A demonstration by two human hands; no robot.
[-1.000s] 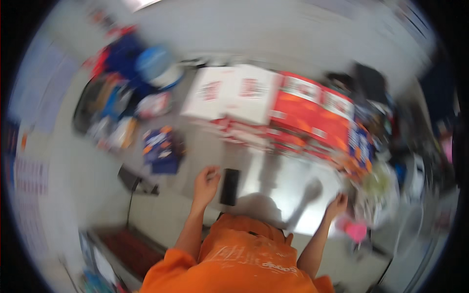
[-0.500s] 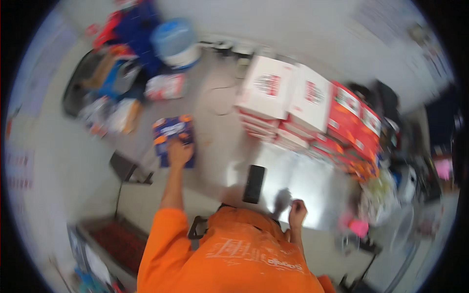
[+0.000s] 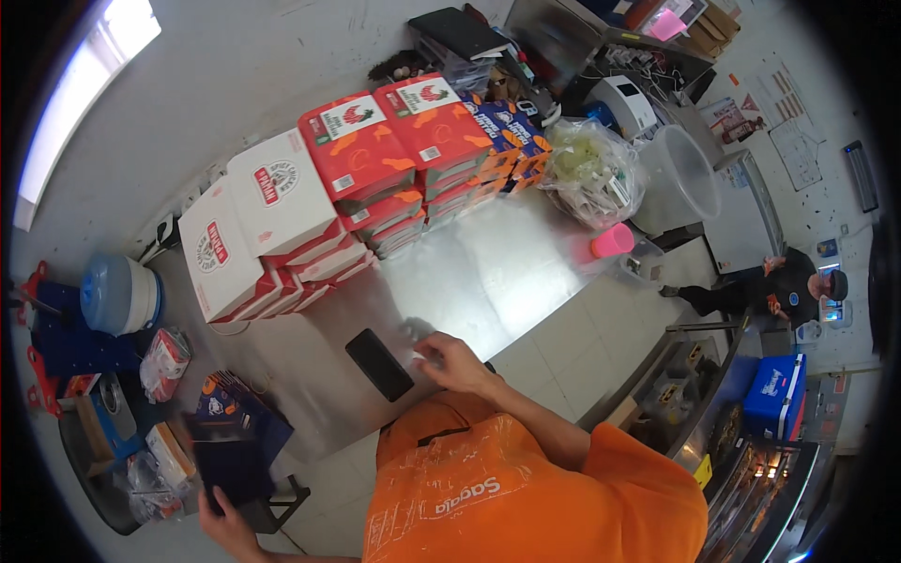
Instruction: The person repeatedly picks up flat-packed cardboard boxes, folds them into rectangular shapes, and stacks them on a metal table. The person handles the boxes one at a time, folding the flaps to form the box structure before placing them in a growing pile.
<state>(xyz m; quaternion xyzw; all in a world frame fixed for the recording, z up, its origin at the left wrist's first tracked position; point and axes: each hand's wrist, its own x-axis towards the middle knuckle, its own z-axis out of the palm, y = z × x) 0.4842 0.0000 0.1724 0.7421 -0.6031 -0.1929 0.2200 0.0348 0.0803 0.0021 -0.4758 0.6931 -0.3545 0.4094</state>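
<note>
On the lower left, my left hand (image 3: 221, 521) grips the lower edge of a dark blue carton panel (image 3: 230, 462), thumb on its face. The panel is blurred and lies against a blue-and-orange carton (image 3: 249, 408) at the table's edge; I cannot tell whether the two are joined. My right hand (image 3: 458, 364) hovers over the near edge of the metal table, its fingers loosely bent and apart, with nothing visible in them. A black phone (image 3: 379, 364) lies flat just left of that hand.
Stacked white-and-red cartons (image 3: 272, 192), red cartons (image 3: 357, 141) and blue-orange cartons (image 3: 507, 136) line the back of the metal table (image 3: 324, 403). A bulging plastic bag (image 3: 593, 169) and a pink cup (image 3: 612, 242) stand right. A person (image 3: 793, 291) is at the far right.
My view has turned toward the right. My left hand has gone from the top of the blue-and-orange carton to the dark panel's edge. My right hand is now close to the phone.
</note>
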